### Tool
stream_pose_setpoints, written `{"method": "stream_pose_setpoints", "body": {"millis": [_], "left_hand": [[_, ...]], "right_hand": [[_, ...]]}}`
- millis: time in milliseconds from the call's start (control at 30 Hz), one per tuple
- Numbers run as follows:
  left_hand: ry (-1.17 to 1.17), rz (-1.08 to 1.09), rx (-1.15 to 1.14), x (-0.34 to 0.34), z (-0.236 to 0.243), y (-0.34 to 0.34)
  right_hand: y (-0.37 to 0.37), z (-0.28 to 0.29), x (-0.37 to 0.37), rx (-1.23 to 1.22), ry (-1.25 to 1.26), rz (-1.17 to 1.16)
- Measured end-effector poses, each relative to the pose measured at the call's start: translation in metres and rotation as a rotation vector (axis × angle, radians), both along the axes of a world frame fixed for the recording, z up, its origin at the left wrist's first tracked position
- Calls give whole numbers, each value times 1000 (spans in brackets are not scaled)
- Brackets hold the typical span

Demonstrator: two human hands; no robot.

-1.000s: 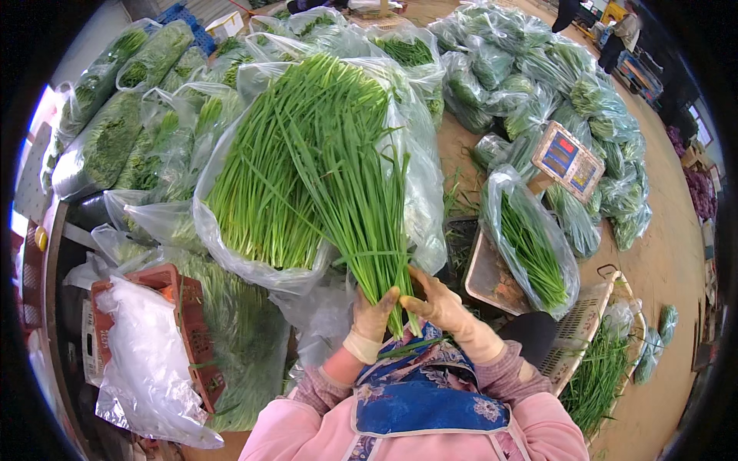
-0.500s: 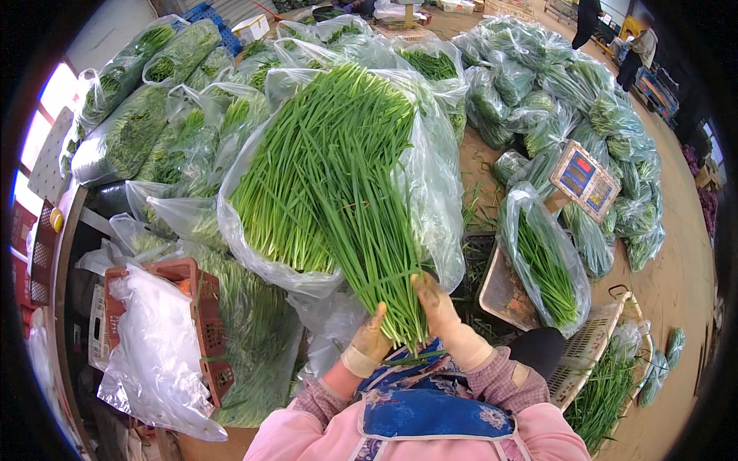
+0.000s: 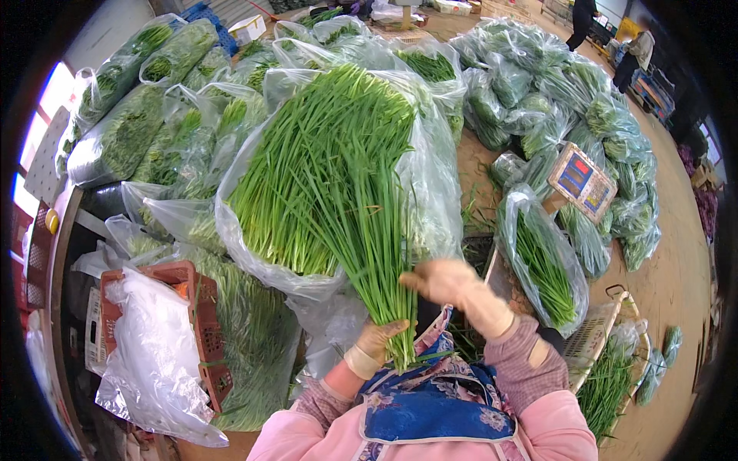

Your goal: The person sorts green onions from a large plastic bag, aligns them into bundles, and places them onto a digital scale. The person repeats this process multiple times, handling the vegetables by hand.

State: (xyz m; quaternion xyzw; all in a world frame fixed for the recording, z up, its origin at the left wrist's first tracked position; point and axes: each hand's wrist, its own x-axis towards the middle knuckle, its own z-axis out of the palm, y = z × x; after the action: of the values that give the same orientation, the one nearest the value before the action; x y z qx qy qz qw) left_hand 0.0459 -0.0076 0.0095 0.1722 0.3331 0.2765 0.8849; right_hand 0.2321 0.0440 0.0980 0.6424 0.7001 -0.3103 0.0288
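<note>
Left hand (image 3: 378, 343) clamped round the chive bundle (image 3: 361, 207) base; right hand (image 3: 446, 283) open, off the stalks. Bundle gathered, unbagged, untied. Big open bag (image 3: 430, 177) of loose chives waiting behind.

Two hands show at the lower middle, a left hand (image 3: 378, 342) and a right hand (image 3: 446, 283), with one loose bunch of green chives (image 3: 361, 207) between them. One big open clear bag (image 3: 430, 177) of chives stands behind it, among too many filled bags to count. There are one weighing scale (image 3: 582, 181), one reddish crate (image 3: 201, 323), one empty crumpled plastic bag (image 3: 154, 361), and two people standing far off (image 3: 607, 31)
</note>
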Motion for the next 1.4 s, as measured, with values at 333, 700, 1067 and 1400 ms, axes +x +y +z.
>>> {"method": "stream_pose_setpoints", "body": {"millis": [333, 700, 1067, 1400], "left_hand": [[86, 42, 62, -5, -14, -13], [-9, -46, -109, -9, -20, -7], [-416, -32, -24, 19, 21, -4], [-452, 118, -83, 13, 12, -13]], "right_hand": [[95, 0, -28, 639, -76, -32], [-68, 50, 96, 590, 1368, -284], [-91, -64, 49, 32, 546, -285], [-55, -49, -14, -99, 1527, -970]]}}
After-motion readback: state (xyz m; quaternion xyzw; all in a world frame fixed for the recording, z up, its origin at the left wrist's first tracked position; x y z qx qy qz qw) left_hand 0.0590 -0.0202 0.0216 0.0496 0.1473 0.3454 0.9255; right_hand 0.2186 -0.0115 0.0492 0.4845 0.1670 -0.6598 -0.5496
